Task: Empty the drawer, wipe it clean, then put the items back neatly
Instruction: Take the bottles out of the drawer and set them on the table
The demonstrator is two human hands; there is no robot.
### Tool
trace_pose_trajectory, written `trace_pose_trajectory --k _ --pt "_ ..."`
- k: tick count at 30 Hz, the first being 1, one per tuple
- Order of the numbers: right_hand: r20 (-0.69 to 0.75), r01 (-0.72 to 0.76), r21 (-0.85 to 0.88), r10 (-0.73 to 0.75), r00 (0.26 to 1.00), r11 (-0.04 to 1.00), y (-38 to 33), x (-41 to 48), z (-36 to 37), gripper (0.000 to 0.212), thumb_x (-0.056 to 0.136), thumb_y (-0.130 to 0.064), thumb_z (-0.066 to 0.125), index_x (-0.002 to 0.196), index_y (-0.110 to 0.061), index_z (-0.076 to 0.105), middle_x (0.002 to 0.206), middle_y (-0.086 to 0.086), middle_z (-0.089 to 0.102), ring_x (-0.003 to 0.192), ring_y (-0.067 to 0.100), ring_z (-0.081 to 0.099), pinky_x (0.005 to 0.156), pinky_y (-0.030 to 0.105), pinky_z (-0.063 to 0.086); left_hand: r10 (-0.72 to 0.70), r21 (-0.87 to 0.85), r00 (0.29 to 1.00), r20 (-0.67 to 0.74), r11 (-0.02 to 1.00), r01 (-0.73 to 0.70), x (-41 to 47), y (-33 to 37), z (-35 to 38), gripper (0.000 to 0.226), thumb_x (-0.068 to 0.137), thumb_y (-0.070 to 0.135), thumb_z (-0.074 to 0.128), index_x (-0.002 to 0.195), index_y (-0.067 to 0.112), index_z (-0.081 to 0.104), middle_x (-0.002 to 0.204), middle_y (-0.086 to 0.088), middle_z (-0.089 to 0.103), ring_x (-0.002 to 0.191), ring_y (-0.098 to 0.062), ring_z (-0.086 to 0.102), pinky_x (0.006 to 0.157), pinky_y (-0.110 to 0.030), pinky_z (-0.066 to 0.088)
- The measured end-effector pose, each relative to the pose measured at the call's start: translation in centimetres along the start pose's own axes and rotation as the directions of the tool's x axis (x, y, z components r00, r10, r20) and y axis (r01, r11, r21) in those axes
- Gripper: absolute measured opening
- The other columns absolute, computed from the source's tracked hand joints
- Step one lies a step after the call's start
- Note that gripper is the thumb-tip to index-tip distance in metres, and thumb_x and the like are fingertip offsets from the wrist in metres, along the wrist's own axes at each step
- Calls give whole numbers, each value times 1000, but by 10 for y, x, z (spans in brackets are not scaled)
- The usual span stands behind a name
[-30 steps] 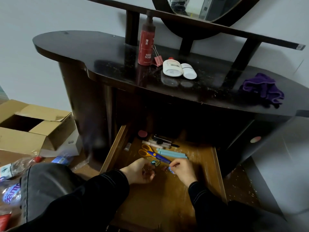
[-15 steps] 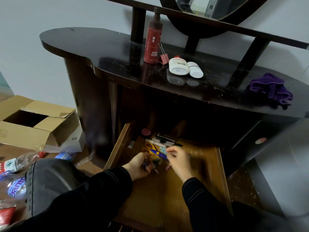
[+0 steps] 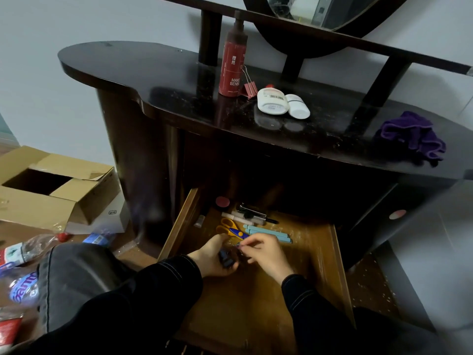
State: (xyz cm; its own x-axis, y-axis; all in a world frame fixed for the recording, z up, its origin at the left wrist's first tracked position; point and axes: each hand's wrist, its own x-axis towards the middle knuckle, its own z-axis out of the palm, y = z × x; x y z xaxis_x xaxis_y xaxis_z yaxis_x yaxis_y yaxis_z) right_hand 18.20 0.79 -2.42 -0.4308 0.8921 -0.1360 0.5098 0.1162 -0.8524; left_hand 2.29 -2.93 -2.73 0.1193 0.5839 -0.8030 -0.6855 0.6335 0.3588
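The wooden drawer is pulled out under the dark dressing table. At its back lie yellow-and-blue scissors, two pale blue sticks, white pens, a dark clip tool and a round red lid. My left hand is curled round several small dark and blue clips in its palm. My right hand pinches a small clip just above the left palm. A purple cloth lies on the tabletop at the right.
On the tabletop stand a red bottle, a pink binder clip and two white containers. An open cardboard box, plastic bottles and wrappers lie on the floor at left. My knee is beside the drawer.
Both hands drew together over the drawer's middle. The right hand picked up a small clip and brought it to the left palm, which now holds several. The camera shifted slightly.
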Motion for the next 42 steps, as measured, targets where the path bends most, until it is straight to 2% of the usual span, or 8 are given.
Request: trace_pose_trajectory --k 5,10,15,22,26,31,35,42 --pt "-129 -107 -164 86 988 981 -1 7 -20 16 94 -12 67 102 -26 71 106 -7 70 95 13 68 74 29 59 -19 131 995 97 991 6 6 1 -5 35 96 35 54 84 2 62 76 -14 58 59 -18 53 40 -21 43" --pt "-197 -268 -685 183 963 677 47 0 -37 30 95 -25 68 124 -21 63 123 -1 64 97 14 65 73 24 50 29 133 999 36 990 -34 6 3 -11 16 95 14 54 85 2 56 77 -12 56 51 -11 41 31 -15 29" --pt "-223 -255 -585 150 963 770 51 -2 -33 12 93 -11 69 101 -20 71 107 0 70 94 14 66 84 28 57 56 99 998 3 994 -56 3 2 -6 18 94 16 54 84 1 58 81 -17 55 65 -20 52 44 -22 46" --pt "-33 -99 42 100 994 994 -1 2 -3 14 87 -7 75 88 -21 74 92 2 73 74 14 75 69 28 63 -11 56 999 51 998 8 3 -2 1 30 95 32 56 106 4 58 110 -18 58 96 -30 59 66 -40 57" --pt "-36 -46 95 50 998 994 -13 14 12 18 91 -7 68 90 -24 73 95 5 72 82 19 74 67 27 62 9 42 998 64 999 -12 0 0 0 33 98 38 50 92 7 58 87 -15 59 74 -25 58 56 -29 50" --pt "76 71 -522 -37 996 850 13 40 6 47 94 2 58 131 -27 62 134 -5 46 112 19 58 83 30 57 58 144 998 -4 988 -57 3 7 -9 17 94 12 50 78 6 49 73 -12 53 53 -10 38 29 -13 27" --pt "279 292 -771 -113 954 566 25 46 13 42 93 -8 62 132 -25 60 125 -5 45 93 18 57 72 33 53 76 60 997 -26 995 -75 3 9 -9 11 93 11 51 84 6 51 70 -10 51 50 -12 40 31 -14 28" --pt "95 134 -650 -96 991 748 34 39 10 22 89 -11 72 109 -20 68 109 -3 54 92 16 58 76 24 46 48 -5 998 -30 999 -48 1 6 -6 17 93 18 53 89 2 54 84 -16 55 62 -21 53 38 -19 45"
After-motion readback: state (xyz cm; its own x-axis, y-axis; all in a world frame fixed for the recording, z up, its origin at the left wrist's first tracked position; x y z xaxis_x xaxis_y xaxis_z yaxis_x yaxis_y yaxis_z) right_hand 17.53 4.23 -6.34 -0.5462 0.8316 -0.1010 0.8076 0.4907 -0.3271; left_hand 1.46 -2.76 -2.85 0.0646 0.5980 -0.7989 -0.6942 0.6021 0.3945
